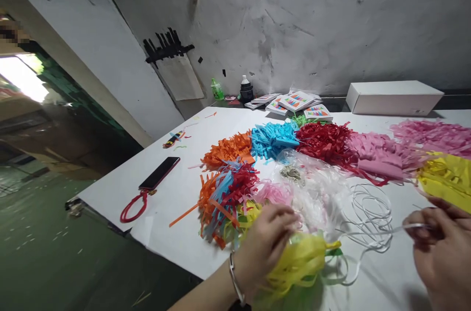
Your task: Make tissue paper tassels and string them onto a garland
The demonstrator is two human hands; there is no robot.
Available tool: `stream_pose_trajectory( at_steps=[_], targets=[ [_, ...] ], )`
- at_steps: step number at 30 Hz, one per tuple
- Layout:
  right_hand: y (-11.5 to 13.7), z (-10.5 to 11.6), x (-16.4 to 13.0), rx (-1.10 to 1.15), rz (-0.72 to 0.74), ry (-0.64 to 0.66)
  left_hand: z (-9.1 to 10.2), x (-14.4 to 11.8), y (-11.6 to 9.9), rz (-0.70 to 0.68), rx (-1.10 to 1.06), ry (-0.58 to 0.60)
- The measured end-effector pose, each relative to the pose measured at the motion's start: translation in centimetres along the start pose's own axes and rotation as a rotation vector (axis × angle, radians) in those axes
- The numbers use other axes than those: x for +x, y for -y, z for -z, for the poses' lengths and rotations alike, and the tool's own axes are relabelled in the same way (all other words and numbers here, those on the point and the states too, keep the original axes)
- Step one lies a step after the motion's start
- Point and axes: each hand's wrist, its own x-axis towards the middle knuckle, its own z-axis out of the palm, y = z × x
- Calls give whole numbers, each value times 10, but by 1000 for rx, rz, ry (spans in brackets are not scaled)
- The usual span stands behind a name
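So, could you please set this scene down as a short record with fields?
left hand: grip closed on a yellow tassel
right hand: pinches a white ribbon
table: white, strewn with tassel piles
piles: orange, blue, red, pink
near edge: phone with a red strap
back: white box

So the yellow tassel point(298, 262) sits at the bottom middle of the frame, a bunch of thin crinkly strips with a bit of green mixed in, gathered under the left hand point(265, 242) and fanning out to the right across the white surface. The white string point(368, 218) lies in loose loops at lower right, one strand pulled taut into the right hand point(437, 247), pinched between the fingers.
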Motion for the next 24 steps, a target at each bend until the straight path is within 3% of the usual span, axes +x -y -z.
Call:
stream_pose_trajectory(
  at_steps=[2,5,7,9,13,16,18,20,24],
  targets=[
    [-10,-5,-12,16,-60,74,13,19,14,59,169,-31],
    [-32,-13,-35,-82,-61,297,22,48,39,177,389,114],
    [-44,-14,-43,-150,-41,387,24,61,52,199,418,159],
    [-49,-13,-46,-197,-38,438,30,68,54,169,392,106],
    [-48,-15,-48,-216,-79,524,50,59,32,63,305,-128],
    [-41,-26,-60,-159,-122,496,51,42,11,-146,98,-265],
    [-32,-35,-70,-123,-137,464,42,30,2,-240,-31,-258],
    [-22,-42,-80,-129,-129,478,30,20,-2,-253,-102,-205],
    [-7,-50,-87,-68,-184,588,9,10,-6,-252,-250,-207]
  ],
)
